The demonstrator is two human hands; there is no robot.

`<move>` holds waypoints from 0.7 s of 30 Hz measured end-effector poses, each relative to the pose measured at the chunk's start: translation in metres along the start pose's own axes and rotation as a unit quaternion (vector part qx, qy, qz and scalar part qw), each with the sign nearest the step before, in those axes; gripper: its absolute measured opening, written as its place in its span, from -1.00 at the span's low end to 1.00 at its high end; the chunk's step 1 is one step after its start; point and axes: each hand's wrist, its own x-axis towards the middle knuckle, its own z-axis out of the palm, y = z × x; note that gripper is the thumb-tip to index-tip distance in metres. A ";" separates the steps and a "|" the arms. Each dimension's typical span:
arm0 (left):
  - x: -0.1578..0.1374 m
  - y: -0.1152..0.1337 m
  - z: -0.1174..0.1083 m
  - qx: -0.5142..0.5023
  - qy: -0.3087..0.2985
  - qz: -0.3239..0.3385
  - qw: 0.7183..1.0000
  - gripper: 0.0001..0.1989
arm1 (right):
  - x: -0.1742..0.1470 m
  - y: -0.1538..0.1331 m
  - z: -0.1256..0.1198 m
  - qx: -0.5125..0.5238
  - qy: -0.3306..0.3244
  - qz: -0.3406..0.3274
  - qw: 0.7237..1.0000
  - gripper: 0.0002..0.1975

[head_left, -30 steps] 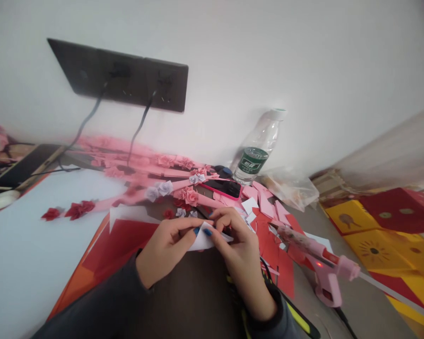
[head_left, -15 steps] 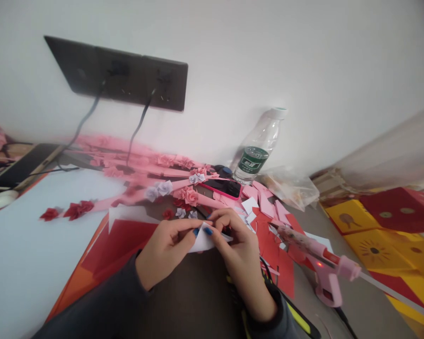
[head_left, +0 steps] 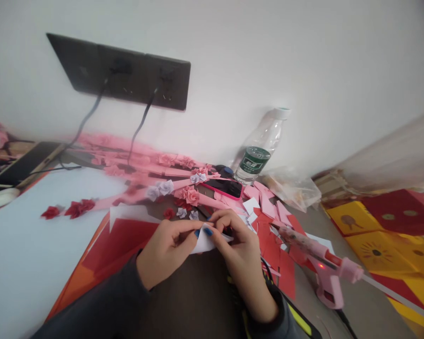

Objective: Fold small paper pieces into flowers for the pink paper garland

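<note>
White paper (head_left: 203,244), pinched in left hand (head_left: 167,252) and right hand (head_left: 239,247). Hardly shifted since a second ago; seemingly held steady mid-fold.

Left hand (head_left: 167,252) and right hand (head_left: 240,252) pinch a paper piece (head_left: 203,244). Behind the grip lie paper roses (head_left: 188,194), smartphone (head_left: 231,189), water bottle (head_left: 256,157); left, paper sheets (head_left: 125,240); right, paper scraps (head_left: 267,206), then hot-glue gun (head_left: 330,269).

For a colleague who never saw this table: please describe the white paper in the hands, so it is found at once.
From the clear bottle by the wall, go down and left to the left hand and right hand. Both pinch the white paper; it alone is held, while the white scraps to its right lie loose.
</note>
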 end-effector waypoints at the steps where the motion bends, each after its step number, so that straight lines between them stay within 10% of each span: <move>1: 0.000 -0.001 0.000 -0.001 -0.001 0.001 1.000 -0.68 | 0.000 0.000 0.000 0.001 0.000 0.000 1.000 -0.76; 21: 0.001 -0.010 0.000 -0.080 -0.049 -0.058 0.994 -0.70 | -0.004 0.001 -0.001 -0.034 -0.054 0.012 0.998 -0.79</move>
